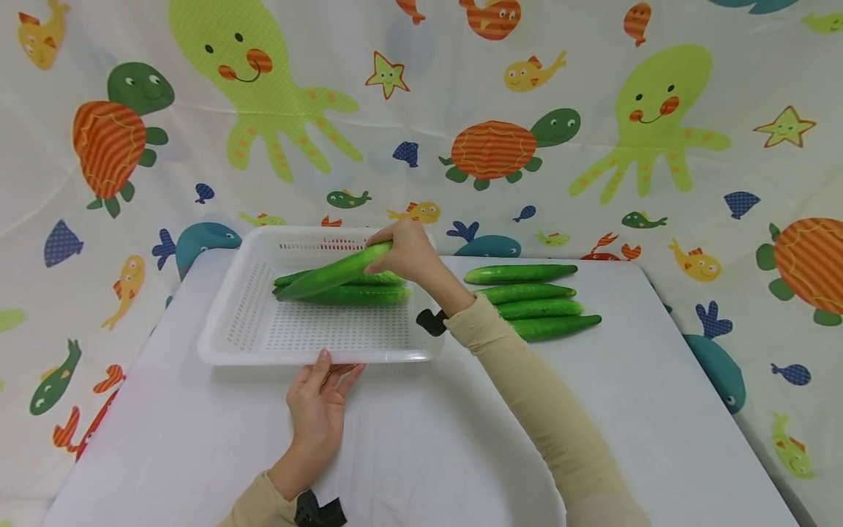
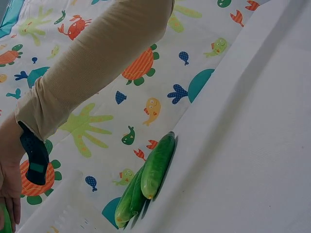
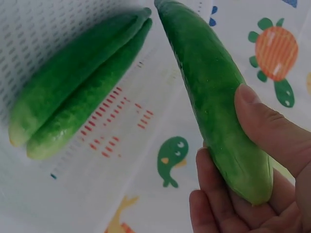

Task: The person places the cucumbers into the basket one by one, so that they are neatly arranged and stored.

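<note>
Head view: basket near the desk's far-left corner.
Right hand grasps a cucumber; left hand pinches the basket's near edge.

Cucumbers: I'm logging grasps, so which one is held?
The cucumber gripped by the right hand over the white basket; two others lie inside it and four on the table, all unheld.

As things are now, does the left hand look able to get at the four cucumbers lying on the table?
Probably not easily: the left hand holds the near rim of the white basket, and the right forearm crosses between that hand and the four cucumbers.
</note>
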The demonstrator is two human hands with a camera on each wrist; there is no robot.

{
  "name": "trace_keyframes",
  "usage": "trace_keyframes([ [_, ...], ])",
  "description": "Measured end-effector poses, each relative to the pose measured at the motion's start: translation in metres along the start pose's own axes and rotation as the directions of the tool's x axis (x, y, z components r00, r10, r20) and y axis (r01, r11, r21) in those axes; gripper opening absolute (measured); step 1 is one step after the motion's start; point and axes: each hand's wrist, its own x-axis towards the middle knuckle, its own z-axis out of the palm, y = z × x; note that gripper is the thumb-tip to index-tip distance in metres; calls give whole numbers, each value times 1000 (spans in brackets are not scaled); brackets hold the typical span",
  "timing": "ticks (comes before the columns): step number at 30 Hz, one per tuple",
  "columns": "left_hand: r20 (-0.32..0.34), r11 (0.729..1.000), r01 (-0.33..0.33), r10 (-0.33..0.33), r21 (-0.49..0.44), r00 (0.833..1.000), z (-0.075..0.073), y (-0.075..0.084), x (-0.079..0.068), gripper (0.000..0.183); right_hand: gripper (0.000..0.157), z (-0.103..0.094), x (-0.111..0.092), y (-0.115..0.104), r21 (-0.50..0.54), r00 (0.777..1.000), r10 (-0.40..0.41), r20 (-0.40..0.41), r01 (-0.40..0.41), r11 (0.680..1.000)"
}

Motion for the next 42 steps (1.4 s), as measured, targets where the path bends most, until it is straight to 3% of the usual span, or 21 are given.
trace_keyframes([
  [12,-4,1000,-9,9,13,1000,-1,-1,-1,14,42,25,10,6,21,998,59,-2,-59,998],
  [19,13,999,-25,24,31,1000,-2,-1,-1,15,41,30,11,8,33,996,86,-9,-86,996],
  [25,8,1000,-18,18,3,1000,-1,0,0,15,41,29,15,10,-86,990,128,63,-122,989],
  [31,-2,1000,-18,18,8,1000,-1,1,0,17,30,32,21,11,-253,971,193,143,-153,955],
  [42,-6,1000,-8,8,-4,1000,-1,1,1,18,57,47,26,17,-455,923,338,182,-226,862],
])
